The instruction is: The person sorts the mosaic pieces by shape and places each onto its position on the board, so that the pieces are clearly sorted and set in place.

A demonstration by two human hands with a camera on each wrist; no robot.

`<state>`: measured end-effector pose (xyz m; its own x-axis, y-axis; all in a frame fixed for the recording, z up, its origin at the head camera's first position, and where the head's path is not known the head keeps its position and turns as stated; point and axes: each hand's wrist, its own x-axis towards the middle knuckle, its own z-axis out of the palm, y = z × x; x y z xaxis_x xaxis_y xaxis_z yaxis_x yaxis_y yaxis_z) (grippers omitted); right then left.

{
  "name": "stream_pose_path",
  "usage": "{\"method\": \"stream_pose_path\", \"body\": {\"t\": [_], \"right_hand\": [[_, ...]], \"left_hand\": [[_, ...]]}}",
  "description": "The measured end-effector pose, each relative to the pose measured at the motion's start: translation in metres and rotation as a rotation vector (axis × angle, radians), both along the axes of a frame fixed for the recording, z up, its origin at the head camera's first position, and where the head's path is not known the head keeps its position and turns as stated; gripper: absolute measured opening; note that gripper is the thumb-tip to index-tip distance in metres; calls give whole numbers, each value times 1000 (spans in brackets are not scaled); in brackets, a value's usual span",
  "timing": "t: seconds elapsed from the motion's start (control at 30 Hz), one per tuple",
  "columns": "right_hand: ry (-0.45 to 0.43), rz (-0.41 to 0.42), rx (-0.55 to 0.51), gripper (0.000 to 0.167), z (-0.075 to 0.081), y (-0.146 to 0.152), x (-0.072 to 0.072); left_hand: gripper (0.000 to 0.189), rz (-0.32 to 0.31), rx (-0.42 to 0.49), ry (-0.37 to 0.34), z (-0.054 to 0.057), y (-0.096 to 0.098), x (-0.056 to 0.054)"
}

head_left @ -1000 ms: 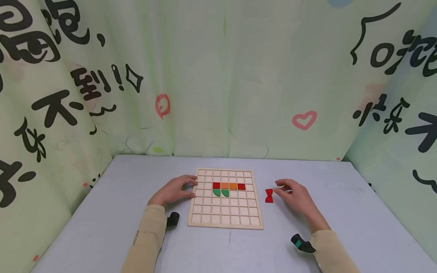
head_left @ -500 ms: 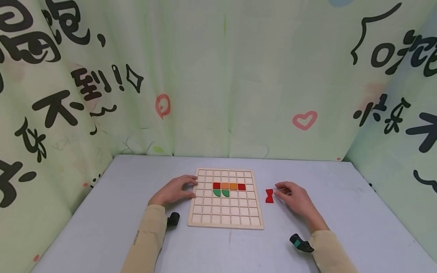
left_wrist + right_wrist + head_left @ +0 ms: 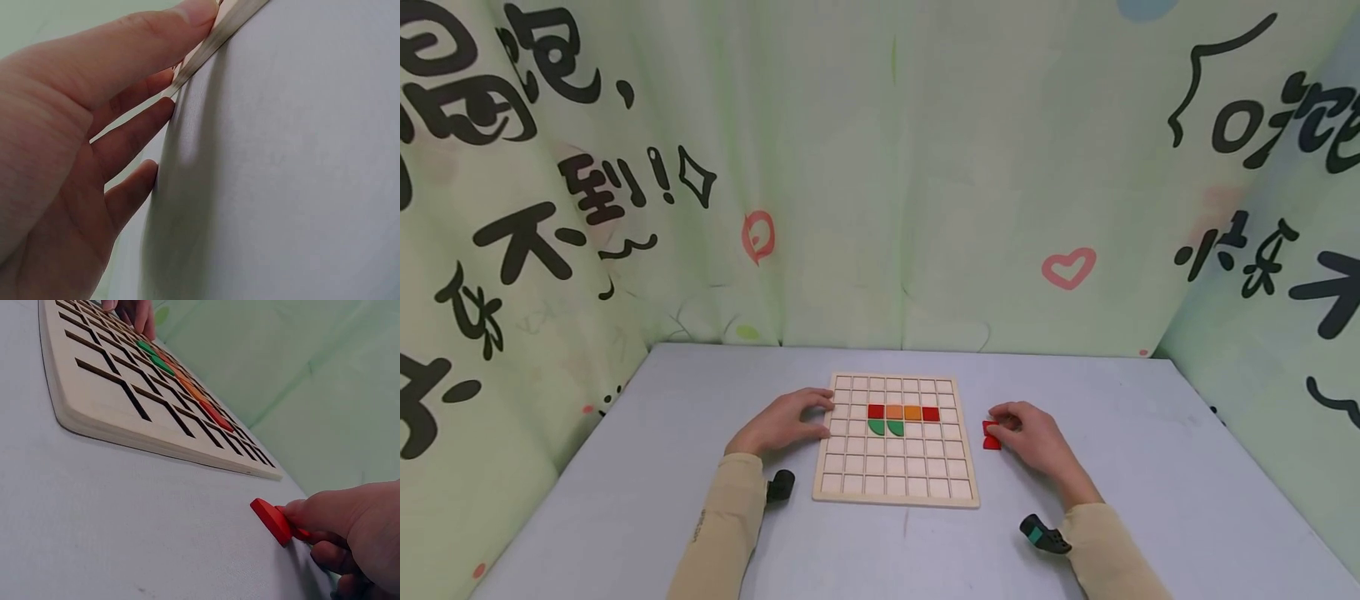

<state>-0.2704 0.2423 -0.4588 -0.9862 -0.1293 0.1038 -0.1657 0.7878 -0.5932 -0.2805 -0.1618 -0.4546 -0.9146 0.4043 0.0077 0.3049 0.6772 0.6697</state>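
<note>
A wooden grid board (image 3: 895,487) lies on the table, with one row of red and orange square tiles (image 3: 903,412) and two green quarter-round tiles (image 3: 895,428) below it. My left hand (image 3: 781,422) rests at the board's left edge, thumb and fingertips touching it, fingers fairly straight. Right of the board, two small red pieces lie end to end. My right hand (image 3: 1033,437) pinches the far red piece (image 3: 988,427) between thumb and fingers, which partly cover it. The near red piece (image 3: 272,522) lies just beside the thumb.
A white table (image 3: 865,558) carries everything. Pale green curtains (image 3: 842,167) with black writing and pink drawings stand behind and at both sides. A black wrist camera (image 3: 1043,535) sits at the right sleeve, another black camera (image 3: 780,485) at the left.
My right hand has moved left onto the far red piece, its thumb and fingers now covering part of it. The left hand and the board stay where they were.
</note>
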Motion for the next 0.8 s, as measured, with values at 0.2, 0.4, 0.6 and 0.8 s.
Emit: {"method": "stream_pose_path", "body": {"t": [0.2,0.4,0.6,0.8], "right_hand": [[13,5,8,27,-2,2,0],[20,-31,34,24,-1,6,0],[58,33,43,24,0,13,1],[70,156,44,28,2,17,1]], "left_hand": [[40,-7,8,2,0,0,0],[38,-12,5,15,-1,-1,0],[39,-14,0,15,-1,-1,0],[39,-11,0,19,-1,-1,0]]}}
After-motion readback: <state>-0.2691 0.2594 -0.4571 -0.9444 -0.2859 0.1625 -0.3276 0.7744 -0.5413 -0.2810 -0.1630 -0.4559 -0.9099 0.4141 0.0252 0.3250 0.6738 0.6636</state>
